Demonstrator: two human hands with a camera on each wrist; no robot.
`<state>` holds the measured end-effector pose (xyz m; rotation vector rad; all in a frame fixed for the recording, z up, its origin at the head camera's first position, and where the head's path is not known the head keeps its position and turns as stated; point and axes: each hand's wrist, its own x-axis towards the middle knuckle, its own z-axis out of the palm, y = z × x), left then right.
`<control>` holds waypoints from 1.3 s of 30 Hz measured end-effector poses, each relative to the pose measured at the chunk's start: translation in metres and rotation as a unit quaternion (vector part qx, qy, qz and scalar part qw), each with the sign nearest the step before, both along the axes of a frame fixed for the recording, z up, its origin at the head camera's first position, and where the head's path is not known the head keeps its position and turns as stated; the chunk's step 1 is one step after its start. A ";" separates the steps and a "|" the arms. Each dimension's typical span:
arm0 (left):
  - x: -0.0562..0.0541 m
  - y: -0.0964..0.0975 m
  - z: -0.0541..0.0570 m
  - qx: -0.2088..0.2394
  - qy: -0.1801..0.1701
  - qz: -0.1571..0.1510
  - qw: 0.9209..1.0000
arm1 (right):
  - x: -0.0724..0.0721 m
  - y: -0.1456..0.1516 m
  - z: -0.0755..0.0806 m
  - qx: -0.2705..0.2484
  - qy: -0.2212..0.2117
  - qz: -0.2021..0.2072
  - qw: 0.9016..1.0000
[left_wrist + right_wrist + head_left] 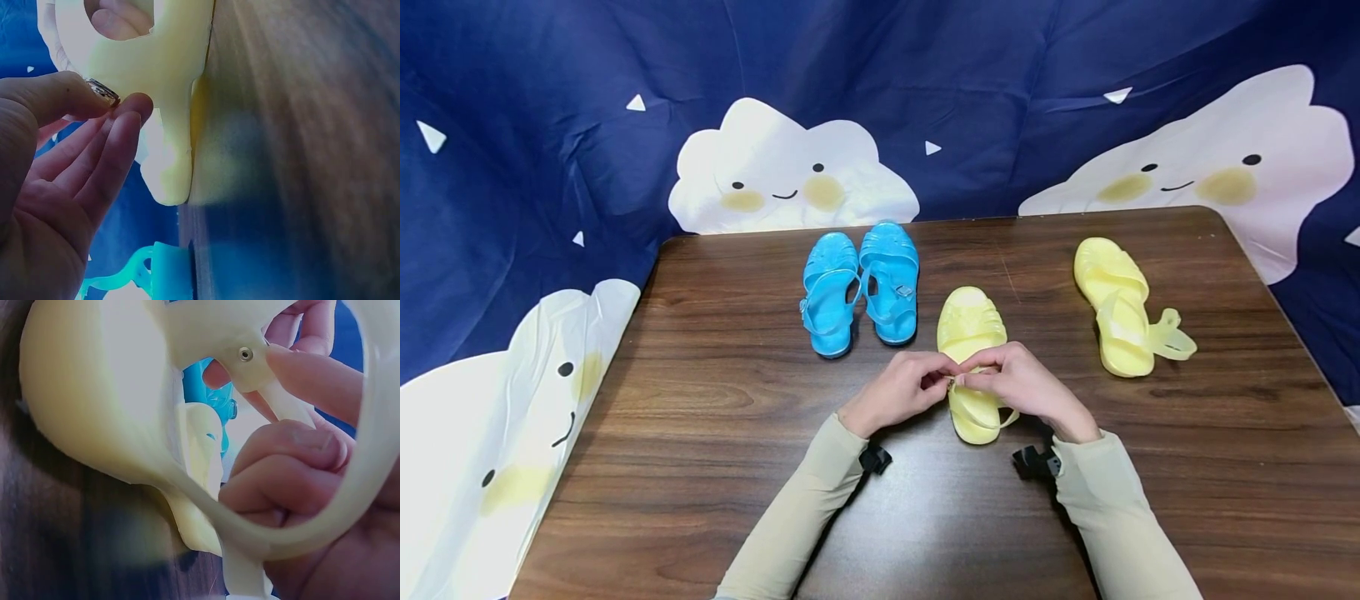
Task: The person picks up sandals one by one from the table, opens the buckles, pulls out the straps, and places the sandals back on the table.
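Observation:
A yellow jelly sandal lies on the table between the hands, toe pointing away. My left hand is at its left side, and in the left wrist view thumb and fingers pinch a small metal buckle there. From the right, my right hand reaches over the sandal, its fingertips meeting the left hand's at the buckle. Seen from the right wrist, the fingers hold the sandal's thin strap near a round rivet. The strap's exact position in the buckle is hidden by fingers.
A second yellow sandal lies to the right, its strap spread loose. Two blue sandals stand side by side at the back left. Behind the wooden table hangs a dark blue cloth with cloud faces.

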<state>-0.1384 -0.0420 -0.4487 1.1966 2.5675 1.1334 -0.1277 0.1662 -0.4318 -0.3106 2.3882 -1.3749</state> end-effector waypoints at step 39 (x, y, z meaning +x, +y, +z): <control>0.000 -0.004 -0.001 0.022 -0.054 -0.007 0.998 | 0.003 -0.004 0.001 0.008 0.019 -0.028 0.999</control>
